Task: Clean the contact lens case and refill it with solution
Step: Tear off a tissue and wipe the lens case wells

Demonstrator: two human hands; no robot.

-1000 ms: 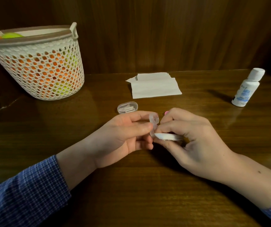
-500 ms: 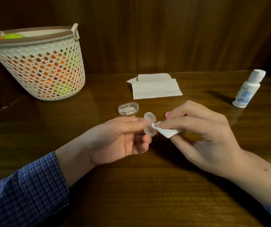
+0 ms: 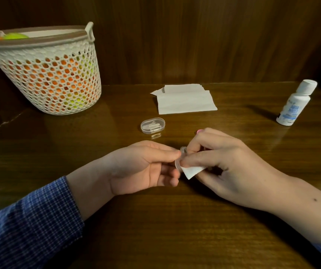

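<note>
**Two hands closing in on the lens case**

Both hands are meeting above the worktop (image 3: 155, 230). The left hand (image 3: 142, 167) is pinching the clear lens case (image 3: 180, 159), now turned more edge-on than half a second ago. The right hand (image 3: 227, 164) is gripping a tissue piece (image 3: 191, 170) and has moved in, its fingers (image 3: 198, 161) now pressing against the case. The solution bottle (image 3: 296, 103) is standing far right, unmoved.

1. The clear contact lens case (image 3: 179, 159) is sitting edge-on between the two hands, mostly hidden by fingertips.
2. A small white tissue piece (image 3: 192, 170) is pressing against it from the right hand's side.
3. The white solution bottle (image 3: 294, 104) is standing capped, well beyond the right hand.
</note>
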